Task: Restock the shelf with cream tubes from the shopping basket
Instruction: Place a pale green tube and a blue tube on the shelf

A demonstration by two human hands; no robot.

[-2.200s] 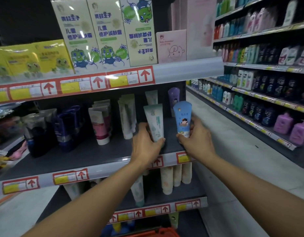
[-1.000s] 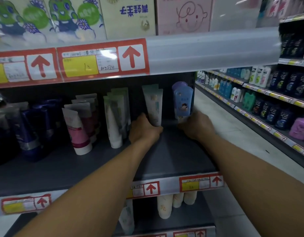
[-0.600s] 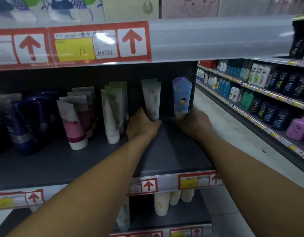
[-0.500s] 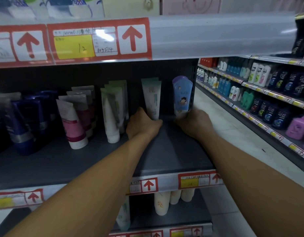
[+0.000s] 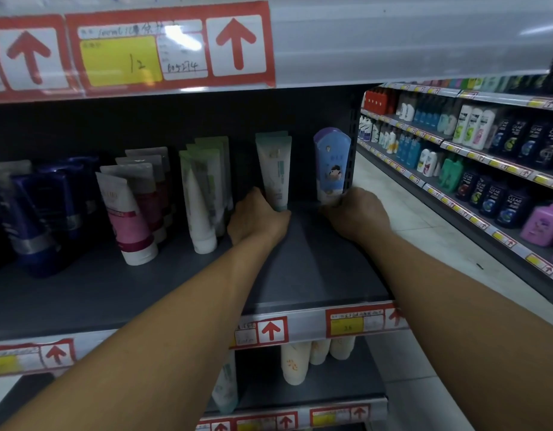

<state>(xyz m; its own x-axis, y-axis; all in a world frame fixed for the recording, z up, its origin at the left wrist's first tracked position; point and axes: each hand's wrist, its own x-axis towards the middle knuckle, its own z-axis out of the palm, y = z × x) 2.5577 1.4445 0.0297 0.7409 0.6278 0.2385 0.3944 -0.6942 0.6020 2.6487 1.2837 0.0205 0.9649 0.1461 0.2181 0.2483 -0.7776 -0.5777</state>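
Left hand (image 5: 256, 219) fingers gripping one white-green tube (image 5: 273, 172); right hand (image 5: 356, 213) fingers gripping one blue tube (image 5: 331, 166), both upright on shelf (image 5: 315, 269).

I see a dark grey metal shelf (image 5: 315, 269) carrying upright tubes: dark blue ones (image 5: 35, 219) by its left edge, pink-and-white (image 5: 129, 219), pale green (image 5: 200, 197), white-teal (image 5: 273, 172), and a light blue cartoon tube (image 5: 331, 166) at its back right corner

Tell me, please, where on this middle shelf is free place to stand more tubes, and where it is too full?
Free: the dark shelf floor in front of the white-green tube and blue tube, back from the front edge, between the forearms. Also the narrow gap between these two tubes. Crowded: the left half, where pink tubes and dark blue tubes stand in rows.
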